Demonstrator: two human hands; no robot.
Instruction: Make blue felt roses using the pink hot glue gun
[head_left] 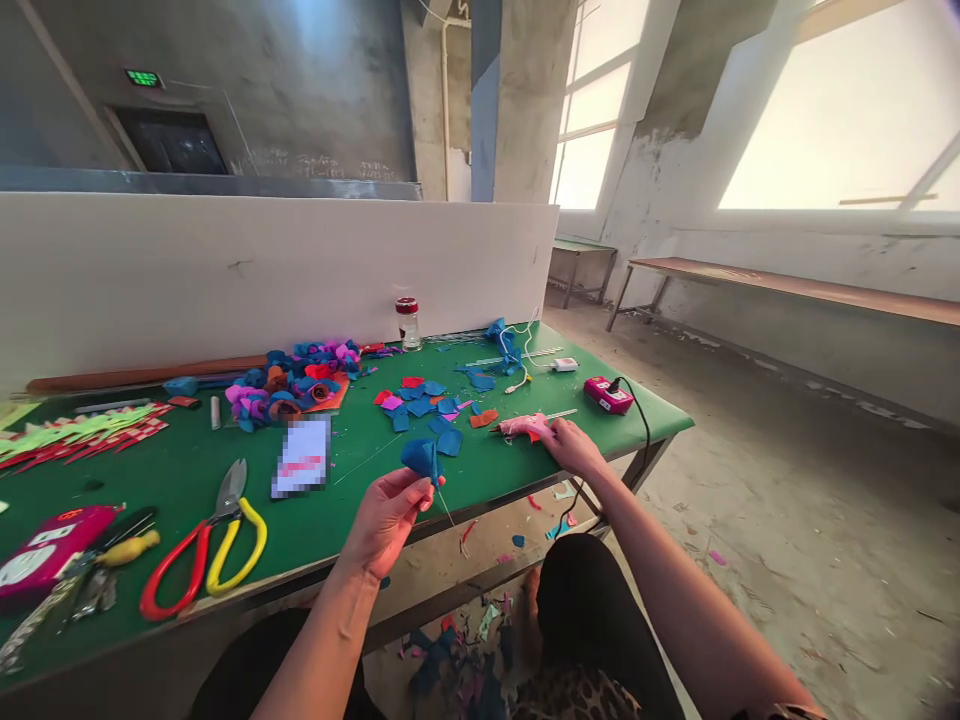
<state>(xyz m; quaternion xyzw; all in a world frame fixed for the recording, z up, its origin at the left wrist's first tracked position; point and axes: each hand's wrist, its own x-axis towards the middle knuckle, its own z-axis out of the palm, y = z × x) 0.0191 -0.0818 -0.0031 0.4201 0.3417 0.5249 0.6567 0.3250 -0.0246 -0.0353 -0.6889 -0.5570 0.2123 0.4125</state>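
Note:
My left hand (pixel 388 520) pinches a small rolled blue felt flower (pixel 421 458) on a thin wire stem, held just above the near edge of the green table (pixel 187 470). My right hand (pixel 571 446) rests on the handle of a pink glue gun (pixel 525 427) lying on the table to the right. Loose blue and red felt petals (pixel 427 405) lie scattered behind the flower.
Red-and-yellow-handled snips (pixel 214 545), a pile of finished felt flowers (pixel 296 385), a small red-capped jar (pixel 407 322), a pink power box with black cord (pixel 608 394), a white cable and green strips lie on the table. A white board backs it. Scraps litter the floor.

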